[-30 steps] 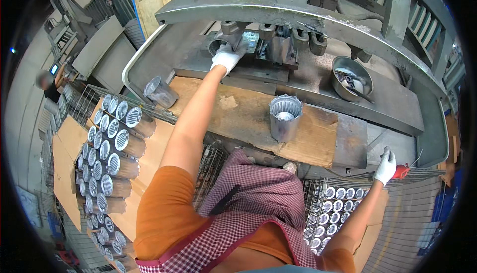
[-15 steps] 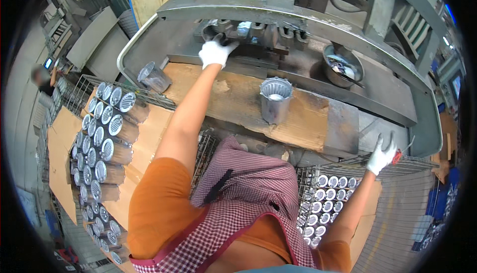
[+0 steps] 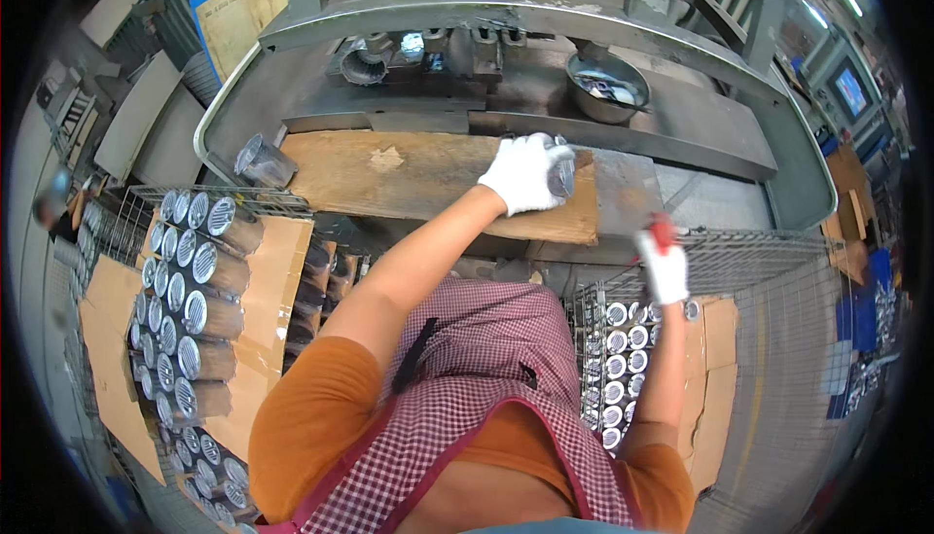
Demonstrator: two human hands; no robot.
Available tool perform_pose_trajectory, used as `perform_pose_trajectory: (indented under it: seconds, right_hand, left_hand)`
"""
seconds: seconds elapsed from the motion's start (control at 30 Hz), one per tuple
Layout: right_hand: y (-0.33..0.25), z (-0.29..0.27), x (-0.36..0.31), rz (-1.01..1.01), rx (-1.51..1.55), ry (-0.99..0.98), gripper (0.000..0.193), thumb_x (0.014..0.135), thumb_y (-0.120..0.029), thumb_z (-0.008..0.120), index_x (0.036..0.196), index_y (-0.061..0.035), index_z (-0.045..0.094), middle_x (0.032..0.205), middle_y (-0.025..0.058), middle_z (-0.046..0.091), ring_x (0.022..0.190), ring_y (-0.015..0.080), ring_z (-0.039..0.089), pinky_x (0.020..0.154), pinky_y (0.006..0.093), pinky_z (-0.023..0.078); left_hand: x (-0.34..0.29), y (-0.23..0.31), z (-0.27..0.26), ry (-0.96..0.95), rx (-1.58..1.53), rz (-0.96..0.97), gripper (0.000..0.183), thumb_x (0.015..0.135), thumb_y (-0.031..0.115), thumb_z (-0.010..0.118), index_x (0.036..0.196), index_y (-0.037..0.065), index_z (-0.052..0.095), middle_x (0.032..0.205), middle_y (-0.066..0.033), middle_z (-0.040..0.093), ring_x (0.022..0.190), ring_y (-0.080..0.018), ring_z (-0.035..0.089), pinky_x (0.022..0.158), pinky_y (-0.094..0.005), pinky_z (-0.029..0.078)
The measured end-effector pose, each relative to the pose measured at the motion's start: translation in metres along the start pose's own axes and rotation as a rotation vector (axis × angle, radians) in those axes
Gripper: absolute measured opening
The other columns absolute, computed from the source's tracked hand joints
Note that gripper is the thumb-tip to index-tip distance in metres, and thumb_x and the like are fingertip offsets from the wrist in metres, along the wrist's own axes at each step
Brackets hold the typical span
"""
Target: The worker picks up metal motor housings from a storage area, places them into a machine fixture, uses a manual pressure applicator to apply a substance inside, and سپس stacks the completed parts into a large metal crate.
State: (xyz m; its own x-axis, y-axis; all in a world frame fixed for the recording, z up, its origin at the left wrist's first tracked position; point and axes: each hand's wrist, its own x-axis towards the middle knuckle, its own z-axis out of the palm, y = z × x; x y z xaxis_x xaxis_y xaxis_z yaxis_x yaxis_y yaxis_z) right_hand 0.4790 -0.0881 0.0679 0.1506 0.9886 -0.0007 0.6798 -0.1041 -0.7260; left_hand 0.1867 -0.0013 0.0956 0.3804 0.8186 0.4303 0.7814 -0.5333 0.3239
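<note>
Brown worktop: near its right edge, left hand wrapped fingers round a metal cup; right hand clutched a blurred red tool. Cup-handling step, apparently, calling for steady grip.

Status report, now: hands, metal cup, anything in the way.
Left hand closed around metal cup, over brown board. Right hand holding red tool, motion-blurred. Second metal cup by board's left end, apart from both hands.

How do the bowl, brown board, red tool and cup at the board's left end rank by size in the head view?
1. Brown board
2. Bowl
3. Cup
4. Red tool, blurred
</note>
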Motion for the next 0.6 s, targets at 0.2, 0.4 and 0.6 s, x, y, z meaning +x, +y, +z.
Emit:
perform_pose_trajectory:
  seconds: [0.2,0.4,0.6]
  right_hand:
    - [-0.004,0.071,-0.026,0.097,0.357,-0.082,0.051,0.079,-0.039,0.072,0.112,-0.0013,0.062,0.089,0.0056,0.066,0.077,0.0113,0.056,0.074,0.0276,0.047]
    - [-0.039,0.064,-0.022,0.136,0.312,-0.255,0.042,0.079,-0.041,0.071,0.093,-0.0018,0.063,0.075,0.0029,0.062,0.069,0.0130,0.053,0.067,0.0286,0.045]
    - [-0.060,0.083,-0.040,-0.078,0.354,-0.301,0.043,0.079,-0.045,0.071,0.095,-0.0053,0.063,0.069,0.0025,0.058,0.064,0.0109,0.054,0.061,0.0282,0.045]
  left_hand:
    - [0.002,0.011,0.011,-0.036,0.108,0.089,0.056,0.064,0.039,0.072,0.116,0.021,0.058,0.107,-0.0138,0.056,0.097,-0.0329,0.058,0.083,-0.0458,0.045]
    - [-0.015,0.010,0.009,0.089,0.088,0.138,0.049,0.061,0.036,0.074,0.106,0.019,0.064,0.103,-0.0130,0.058,0.095,-0.0329,0.059,0.080,-0.0445,0.049]
    - [-0.030,-0.003,0.011,0.375,-0.001,0.145,0.053,0.053,0.031,0.081,0.101,0.015,0.065,0.108,-0.0168,0.061,0.096,-0.0358,0.061,0.083,-0.0431,0.052]
